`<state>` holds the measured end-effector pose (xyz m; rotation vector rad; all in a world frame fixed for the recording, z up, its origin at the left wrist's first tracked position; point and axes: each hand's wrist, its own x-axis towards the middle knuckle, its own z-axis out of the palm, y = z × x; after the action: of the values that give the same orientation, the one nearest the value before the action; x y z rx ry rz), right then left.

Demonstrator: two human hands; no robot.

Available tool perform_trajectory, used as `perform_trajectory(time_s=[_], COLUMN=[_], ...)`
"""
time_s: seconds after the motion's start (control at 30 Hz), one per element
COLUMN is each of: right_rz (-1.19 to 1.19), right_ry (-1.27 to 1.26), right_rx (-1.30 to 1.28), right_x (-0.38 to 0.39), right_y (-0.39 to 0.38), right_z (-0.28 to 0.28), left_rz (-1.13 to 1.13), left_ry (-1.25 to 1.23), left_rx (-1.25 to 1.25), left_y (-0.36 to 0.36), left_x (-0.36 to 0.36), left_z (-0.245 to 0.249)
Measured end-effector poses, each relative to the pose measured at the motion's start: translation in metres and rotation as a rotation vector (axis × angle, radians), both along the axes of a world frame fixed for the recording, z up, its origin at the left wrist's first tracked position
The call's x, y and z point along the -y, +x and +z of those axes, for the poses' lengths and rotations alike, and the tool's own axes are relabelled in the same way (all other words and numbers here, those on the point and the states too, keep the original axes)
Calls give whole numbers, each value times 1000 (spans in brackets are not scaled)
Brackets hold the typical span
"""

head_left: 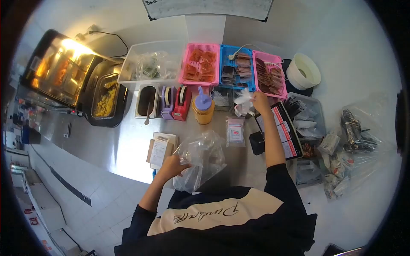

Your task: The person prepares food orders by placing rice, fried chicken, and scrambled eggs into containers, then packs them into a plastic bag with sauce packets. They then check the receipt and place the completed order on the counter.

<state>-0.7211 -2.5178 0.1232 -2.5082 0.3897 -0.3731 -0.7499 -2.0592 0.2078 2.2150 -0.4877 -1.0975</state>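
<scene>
My left hand [172, 167] is closed on the near-left edge of a clear plastic bag [205, 155] at the front of the counter. Just behind that hand lies a brown cardboard box with a white printed receipt [159, 152] on it. Farther off, my right hand [261, 103] pinches a white, tissue-like napkin [243, 99] above a clear container; its fingertips are partly hidden. Beneath it to the left, a small clear packet with a printed label [235, 132] lies flat. A tablet [284, 130] stands tilted under my right forearm.
Behind are pink [200, 79] and blue [222, 83] baskets of sachets, a sauce bottle [203, 111], tape dispensers [181, 104] and a metal tub [147, 104]. Left stand a pan of yellow food [106, 100] and a lit warmer [60, 70]. Stuffed bags [358, 136] crowd the right.
</scene>
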Motion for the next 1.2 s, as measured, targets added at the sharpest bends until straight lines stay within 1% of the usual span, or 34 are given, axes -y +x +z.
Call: perform_trajectory(time_s=[0.1,0.13,0.17,0.2,0.27,0.3,0.33,0.43,0.47,0.53,0.6,0.7,0.8,0.83,0.9,0.97,1.0,1.03,1.07,1.13,1.17,1.2], right_rz=[-180,-197,-215,-233,-108,-44,-36,-62,-74,-44,-23,-25,26,26,24,-71,1,134,385,1021,864,701], right_ry=[-194,-184,-173,-164,-91,-57,101,54,-130,-109,-120,51,374,503,759,1222,883,493,462,-54,175,400], right_rx=[97,120,142,161,193,209,77,35,133,40,-16,117,383,396,422,419,62,-231,-494,-1049,-838,-630], right_x=[1,-1,-13,-21,-3,1,8,11,29,30,29,15,-25,-41,-77,-127,-150,-173,-186,-200,-195,-188], right_y=[7,8,6,2,4,6,5,-1,3,-9,-23,-56,-83,-93,-113,-124,-131,-137,-145,-163,-154,-146], right_z=[4,7,34,49,40,45,51,74,52,71,101,141,165,167,167,113,91,69,-6,-16,2,39], left_rz=[70,189,306,424,660,779,783,882,869,840,843,837,866,882,885,903,919,935,941,950,940,937], left_ry=[79,-39,-157,-277,-521,-647,-636,-668,-664,-657,-634,-657,-684,-687,-751,-834,-886,-940,-942,-946,-918,-883], left_rx=[5,-74,-154,-235,-482,-604,-665,-744,-757,-782,-799,-854,-928,-953,-978,-992,-991,-990,-930,-801,-752,-711], left_y=[-4,-6,-7,-10,-13,-12,-9,-17,-22,-30,-38,-45,-52,-54,-57,-58,-58,-57,-56,-52,-44,-42], left_x=[9,10,11,12,17,20,21,28,30,34,40,46,53,56,61,64,65,66,64,56,52,46], left_z=[-2,-4,-9,-9,-5,-2,-6,-6,-10,-18,-17,-24,-31,-31,-42,-48,-49,-50,-47,-36,-35,-36])
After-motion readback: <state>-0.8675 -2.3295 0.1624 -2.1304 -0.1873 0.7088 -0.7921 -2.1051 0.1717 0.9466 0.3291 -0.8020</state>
